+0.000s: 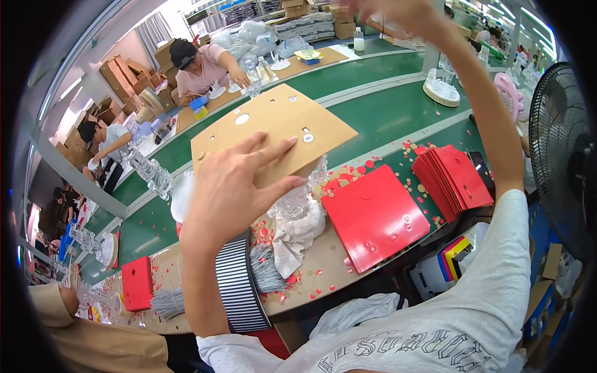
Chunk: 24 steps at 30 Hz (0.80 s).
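Brown cardboard point(272, 116) could tip if the left hand point(236, 177), fingers spread atop, presses unevenly; right hand's point(401, 15) grip is unclear.

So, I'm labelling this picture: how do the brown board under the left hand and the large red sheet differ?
The brown board looks dull; the red sheet is glossy. The brown board is raised, with the left hand on it; the red sheet lies on the worktop, untouched. Both are flat and four-sided.
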Tool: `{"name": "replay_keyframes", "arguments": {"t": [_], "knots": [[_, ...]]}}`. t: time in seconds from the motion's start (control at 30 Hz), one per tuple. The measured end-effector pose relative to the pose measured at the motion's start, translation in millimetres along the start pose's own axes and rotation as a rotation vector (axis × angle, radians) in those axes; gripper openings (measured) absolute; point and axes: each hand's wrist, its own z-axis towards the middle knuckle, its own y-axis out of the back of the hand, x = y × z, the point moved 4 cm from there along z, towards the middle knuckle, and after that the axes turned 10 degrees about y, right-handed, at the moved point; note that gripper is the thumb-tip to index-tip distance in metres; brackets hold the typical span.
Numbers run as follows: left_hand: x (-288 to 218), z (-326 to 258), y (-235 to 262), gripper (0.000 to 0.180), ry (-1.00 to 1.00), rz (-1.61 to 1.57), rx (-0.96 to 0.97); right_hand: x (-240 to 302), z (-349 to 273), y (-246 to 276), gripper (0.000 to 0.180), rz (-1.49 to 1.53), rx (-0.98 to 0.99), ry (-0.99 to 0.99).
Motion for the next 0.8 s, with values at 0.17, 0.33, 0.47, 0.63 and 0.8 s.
{"name": "replay_keyframes", "arguments": {"t": [0.17,0.33,0.47,0.63,0.8], "knots": [[-3,1,-2,0.048,-0.074,-0.082,0.036,24,-41,-73,0.011,0.079,0.439,0.32],[7,4,-6,0.048,-0.126,-0.156,0.06,16,-51,-91,0.014,0.146,0.384,0.278],[3,10,-9,0.048,-0.099,-0.217,0.07,7,-55,-88,0.019,0.122,0.423,0.252],[0,13,-8,0.049,-0.09,-0.185,0.11,9,-58,-86,0.034,0.118,0.457,0.309],[-2,10,-12,0.053,-0.045,-0.147,0.14,7,-62,-82,0.037,0.113,0.503,0.326]]}}
